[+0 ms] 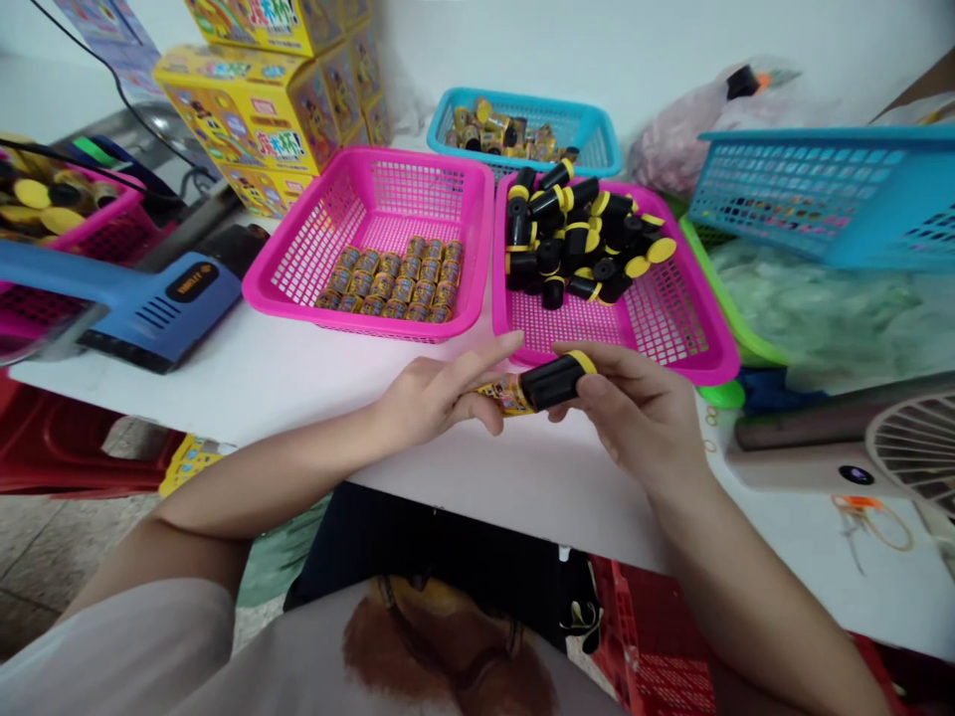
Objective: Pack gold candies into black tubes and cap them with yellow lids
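Nearly at the desk's (246, 398) front edge, the left hand (437, 398) pinches a printed tube (505, 396) between spread fingers, its black cap (550, 382) pressed in the right hand's (634, 423) closed grip, just below a pink basket (708, 343).

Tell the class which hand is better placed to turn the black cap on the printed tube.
Probably the right hand: its fingers rest on the black cap, while the left hand touches the printed tube.

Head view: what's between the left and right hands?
In the head view, a black-capped tube with a yellow ring and a printed wrapper spans the gap, its wrapped end at the left hand and its cap in the right hand.
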Demonstrator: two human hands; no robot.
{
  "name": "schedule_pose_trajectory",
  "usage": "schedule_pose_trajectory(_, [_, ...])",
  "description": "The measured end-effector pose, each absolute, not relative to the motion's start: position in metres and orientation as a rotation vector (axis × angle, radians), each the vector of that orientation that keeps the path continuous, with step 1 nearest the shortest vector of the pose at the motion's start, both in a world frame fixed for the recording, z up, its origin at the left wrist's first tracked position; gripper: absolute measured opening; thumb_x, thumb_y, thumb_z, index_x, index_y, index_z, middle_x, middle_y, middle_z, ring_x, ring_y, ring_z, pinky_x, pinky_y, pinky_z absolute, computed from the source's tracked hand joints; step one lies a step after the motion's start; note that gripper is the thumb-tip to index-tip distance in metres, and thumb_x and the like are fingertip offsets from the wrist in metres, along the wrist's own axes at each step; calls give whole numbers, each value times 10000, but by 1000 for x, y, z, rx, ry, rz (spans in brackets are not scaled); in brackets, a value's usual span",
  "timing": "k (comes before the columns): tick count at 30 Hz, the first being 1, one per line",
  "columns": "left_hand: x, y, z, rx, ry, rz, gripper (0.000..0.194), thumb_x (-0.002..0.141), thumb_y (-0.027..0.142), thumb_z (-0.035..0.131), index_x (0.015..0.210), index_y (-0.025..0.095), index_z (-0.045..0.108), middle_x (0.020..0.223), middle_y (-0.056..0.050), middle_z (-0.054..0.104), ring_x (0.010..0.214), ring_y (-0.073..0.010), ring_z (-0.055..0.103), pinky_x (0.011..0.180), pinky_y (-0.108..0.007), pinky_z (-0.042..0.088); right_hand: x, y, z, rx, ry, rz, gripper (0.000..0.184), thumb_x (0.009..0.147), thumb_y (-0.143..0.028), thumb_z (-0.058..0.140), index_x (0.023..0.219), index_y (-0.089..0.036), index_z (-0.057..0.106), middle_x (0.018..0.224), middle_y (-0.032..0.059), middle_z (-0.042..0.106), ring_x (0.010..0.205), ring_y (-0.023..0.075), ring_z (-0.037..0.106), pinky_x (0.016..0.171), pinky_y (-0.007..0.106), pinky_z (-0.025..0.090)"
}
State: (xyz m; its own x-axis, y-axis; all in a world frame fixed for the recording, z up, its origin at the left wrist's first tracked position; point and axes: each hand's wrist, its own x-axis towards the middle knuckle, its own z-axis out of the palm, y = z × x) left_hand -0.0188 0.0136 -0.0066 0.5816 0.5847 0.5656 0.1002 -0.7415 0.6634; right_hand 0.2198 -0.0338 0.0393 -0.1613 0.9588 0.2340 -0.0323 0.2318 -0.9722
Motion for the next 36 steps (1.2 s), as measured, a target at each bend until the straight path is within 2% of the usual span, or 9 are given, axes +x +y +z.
schedule_pose_trajectory(3, [-19, 13, -7, 2144, 555, 1055, 764, 996, 651, 591, 1620, 268, 373, 930, -55, 830, 979, -238, 816, 887, -289, 644, 221, -32, 40, -947, -1521, 1108, 268, 895, -397, 805, 1137, -290, 761, 936, 12, 785, 737, 133, 732, 666, 279, 656])
schedule_pose_trajectory(7, [-14, 6, 1, 1966, 621, 981, 950, 921, 563, 764, 1667, 283, 246, 1035, -74, 817, 989, -244, 808, 862, -303, 653, 221, -30, 34, -888, -1618, 1104, 345, 859, -287, 829, 1195, -312, 758, 1024, 20, 767, 941, 148, 747, 874, 320, 674])
schedule_pose_trajectory(14, [-5, 2, 13, 1571, 465, 851, 1123, 877, 306, 838, 1692, 299, 65, 947, -53, 799, 813, -184, 792, 723, -264, 624, 217, -29, 24, -796, -1683, 1160, 398, 878, -268, 815, 1249, -402, 762, 1187, 38, 652, 1063, 146, 705, 900, 303, 656])
schedule_pose_trajectory(22, [0, 8, 3, 1178, 295, 702, 1371, 786, 321, 928, 1672, 289, -118, 907, -28, 817, 736, -194, 797, 666, -269, 622, 219, -30, 30, -744, -1819, 1120, 355, 984, -241, 682, 1254, -462, 751, 1247, 8, 750, 1223, 192, 705, 994, 373, 632])
schedule_pose_trajectory(25, [5, 9, -2, 1113, 358, 788, 1349, 739, 312, 960, 1666, 290, -20, 929, -13, 812, 797, -179, 796, 741, -272, 625, 218, -34, 29, -824, -1959, 790, 422, 994, -319, 683, 1391, -461, 665, 1367, 21, 698, 1297, 219, 661, 1069, 414, 587])
schedule_pose_trajectory(28, [10, 8, -5, 1106, 423, 897, 1288, 673, 280, 994, 1627, 312, 130, 977, 9, 787, 831, -158, 781, 801, -281, 618, 213, -38, 27, -881, -2066, 233, 660, 878, -497, 807, 1477, -319, 595, 1362, 111, 642, 1256, 278, 645, 1038, 461, 589])
schedule_pose_trajectory(31, [13, 5, -5, 1119, 432, 941, 1141, 681, 270, 985, 1556, 311, 255, 997, 36, 734, 777, -110, 738, 729, -232, 580, 205, -42, 24, -817, -2166, -130, 609, 924, -312, 766, 1475, -191, 538, 1246, 135, 658, 1211, 262, 644, 1021, 443, 594])
schedule_pose_trajectory(33, [16, 0, -5, 1159, 423, 889, 979, 763, 287, 926, 1515, 286, 300, 960, 45, 707, 753, -102, 719, 694, -220, 557, 200, -44, 21, -775, -2186, -166, 562, 930, -161, 691, 1463, -157, 514, 1243, 138, 667, 1225, 249, 643, 1036, 425, 596])
schedule_pose_trajectory(36, [20, -8, -3, 1219, 393, 779, 753, 898, 276, 770, 1482, 239, 295, 851, 49, 676, 746, -128, 721, 673, -234, 546, 194, -45, 17, -747, -2151, -163, 559, 900, -120, 678, 1432, -131, 509, 1260, 158, 661, 1246, 258, 640, 1048, 432, 608])
